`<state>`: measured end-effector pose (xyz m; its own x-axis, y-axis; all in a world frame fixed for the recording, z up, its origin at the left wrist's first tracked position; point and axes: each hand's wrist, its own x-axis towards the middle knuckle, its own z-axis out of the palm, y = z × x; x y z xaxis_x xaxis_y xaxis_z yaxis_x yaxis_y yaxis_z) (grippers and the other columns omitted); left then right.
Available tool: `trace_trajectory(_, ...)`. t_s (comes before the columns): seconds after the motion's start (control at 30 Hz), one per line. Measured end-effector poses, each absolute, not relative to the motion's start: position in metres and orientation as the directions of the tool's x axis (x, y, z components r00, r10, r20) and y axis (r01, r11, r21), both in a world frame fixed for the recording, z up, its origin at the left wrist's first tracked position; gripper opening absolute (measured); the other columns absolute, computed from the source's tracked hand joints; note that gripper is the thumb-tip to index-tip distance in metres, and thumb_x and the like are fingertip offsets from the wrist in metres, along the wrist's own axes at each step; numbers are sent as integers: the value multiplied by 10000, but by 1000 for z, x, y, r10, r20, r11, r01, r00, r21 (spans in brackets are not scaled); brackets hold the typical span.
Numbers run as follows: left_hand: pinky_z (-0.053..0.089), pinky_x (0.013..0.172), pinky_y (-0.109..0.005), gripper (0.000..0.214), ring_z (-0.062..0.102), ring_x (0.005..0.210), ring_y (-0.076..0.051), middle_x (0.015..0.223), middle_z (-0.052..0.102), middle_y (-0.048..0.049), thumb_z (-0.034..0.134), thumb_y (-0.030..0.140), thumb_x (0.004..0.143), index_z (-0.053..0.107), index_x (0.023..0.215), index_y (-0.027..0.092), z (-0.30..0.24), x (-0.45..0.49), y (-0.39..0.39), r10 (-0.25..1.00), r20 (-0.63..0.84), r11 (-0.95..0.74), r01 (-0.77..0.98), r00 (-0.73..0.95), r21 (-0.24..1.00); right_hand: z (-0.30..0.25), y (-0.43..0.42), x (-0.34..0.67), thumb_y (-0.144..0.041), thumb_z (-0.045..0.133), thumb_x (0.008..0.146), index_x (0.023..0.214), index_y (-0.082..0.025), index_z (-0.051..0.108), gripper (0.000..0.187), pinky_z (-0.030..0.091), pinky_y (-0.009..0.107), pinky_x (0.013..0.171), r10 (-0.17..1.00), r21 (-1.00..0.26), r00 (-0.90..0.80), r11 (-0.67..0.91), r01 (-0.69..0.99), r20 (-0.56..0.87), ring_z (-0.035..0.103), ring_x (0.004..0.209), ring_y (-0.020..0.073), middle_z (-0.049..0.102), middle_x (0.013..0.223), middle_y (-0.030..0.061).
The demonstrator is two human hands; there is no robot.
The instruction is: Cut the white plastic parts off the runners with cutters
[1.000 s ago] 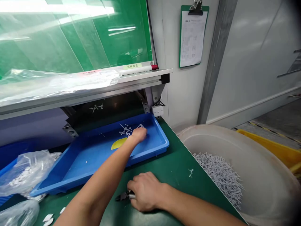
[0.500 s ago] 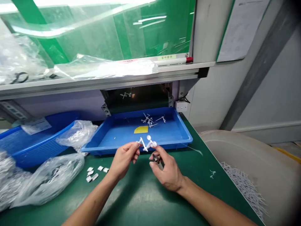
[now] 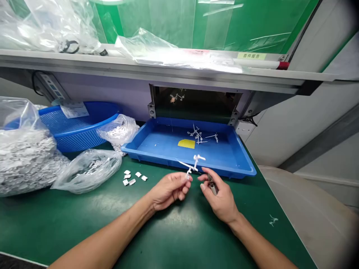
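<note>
Head view: Your left hand (image 3: 169, 190) pinches a branched white plastic sprue (image 3: 195, 161) by its lower stem. Its grip is closed on the stem between thumb and fingertips, with the other fingers curled loosely. The thin, round-tipped moulding rises toward 1 o'clock from that hand, held in the air just short of the tray. Your right hand (image 3: 220, 196) sits at 3 o'clock from the left, its grip curled around small side cutters (image 3: 212, 185) with a dark metal head and a pale handle. Its fingertips (image 3: 203, 177) are near the sprue and appear not to touch it.

At 12 o'clock, a shallow, glossy blue plastic tray (image 3: 224, 170) holds a tangle of similar sprues (image 3: 198, 134) and a flat yellow patch (image 3: 186, 144). On the smooth green table (image 3: 84, 228), small white pieces (image 3: 133, 177) lie at 10 o'clock beside a crumpled clear plastic bag (image 3: 89, 170). Behind them, a blue mesh basket (image 3: 81, 129) carries a white label (image 3: 74, 110), too small to read. A pale plastic tub (image 3: 308, 216) stands at 3 o'clock. Above, a metal-edged shelf (image 3: 140, 63) holds a red-capped marker (image 3: 260, 64) and a pale green label (image 3: 251, 56) in Chinese characters, ending 报告.
</note>
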<state>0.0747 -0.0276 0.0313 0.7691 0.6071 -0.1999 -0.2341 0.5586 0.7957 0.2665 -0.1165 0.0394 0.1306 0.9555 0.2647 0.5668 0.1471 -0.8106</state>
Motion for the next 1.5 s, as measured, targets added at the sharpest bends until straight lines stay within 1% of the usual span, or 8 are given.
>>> trace_trajectory(0.1, 512, 543, -196, 307, 577, 618, -106, 804, 632, -46, 725, 380, 826, 702, 1010, 135, 33, 75, -30, 829, -3, 135, -195, 559, 972, 42, -117, 267, -258, 524, 870, 1068, -217, 620, 224, 475, 297, 789, 958, -688, 80, 138, 713, 275, 603, 858, 187, 650, 976, 47)
trace_trajectory(0.17, 538, 574, -215, 282, 599, 632, -118, 858, 655, -53, 686, 370, 856, 715, 1036, 154, 32, 74, -33, 858, 99, -56, -99, 504, 994, 40, -118, 266, -215, 519, 847, 992, -221, 628, 182, 458, 305, 767, 972, -609, 36, 116, 785, 232, 591, 849, 194, 644, 919, 37)
trace_trajectory(0.3, 549, 606, -220, 240, 618, 647, -122, 936, 668, -59, 625, 345, 899, 726, 1045, 184, 29, 75, -40, 824, 200, -233, -6, 530, 973, 34, -118, 265, -171, 519, 812, 1020, -226, 611, 234, 434, 323, 820, 981, -538, -5, 109, 836, 192, 574, 897, 202, 637, 950, 26)
trace_trajectory(0.7, 520, 628, -221, 248, 591, 619, -110, 904, 663, -56, 560, 322, 945, 709, 1086, 184, 24, 77, -43, 770, 271, -355, 35, 578, 934, 34, -118, 266, -168, 507, 817, 1023, -219, 603, 233, 424, 325, 830, 976, -487, -6, 113, 866, 216, 565, 893, 207, 629, 954, 34)
trace_trajectory(0.93, 517, 744, -254, 254, 634, 769, -159, 924, 679, -63, 550, 331, 950, 716, 1096, 206, 26, 75, -41, 744, 269, -407, 96, 612, 908, 32, -118, 269, -168, 506, 820, 1027, -205, 605, 232, 420, 328, 823, 978, -385, -36, 114, 916, 204, 551, 904, 221, 626, 957, 56)
trace_trajectory(1.23, 472, 763, -252, 261, 624, 803, -167, 904, 674, -52, 510, 332, 966, 712, 1078, 210, 25, 77, -34, 692, 257, -474, 156, 674, 866, 28, -115, 278, -170, 490, 846, 783, -212, 544, 93, 336, 252, 625, 997, -425, -79, 73, 902, 5, 527, 667, 142, 596, 752, -15)
trace_trajectory(1.37, 437, 754, -232, 215, 618, 824, -166, 914, 674, -30, 541, 319, 937, 727, 1000, 231, 47, 50, -15, 506, 117, -598, 250, 855, 762, 30, -110, 281, -225, 505, 858, 708, -206, 510, 152, 288, 245, 573, 1000, -468, -25, 27, 883, 10, 495, 612, 124, 577, 686, -34)
trace_trajectory(1.5, 426, 707, -235, 235, 608, 787, -175, 923, 639, -32, 527, 344, 909, 733, 971, 251, 49, 4, 5, 602, -79, -622, 528, 795, 578, 32, -106, 283, -267, 497, 877, 750, -211, 579, 161, 272, 241, 550, 999, -519, 44, -34, 854, 7, 498, 604, 125, 586, 668, -33)
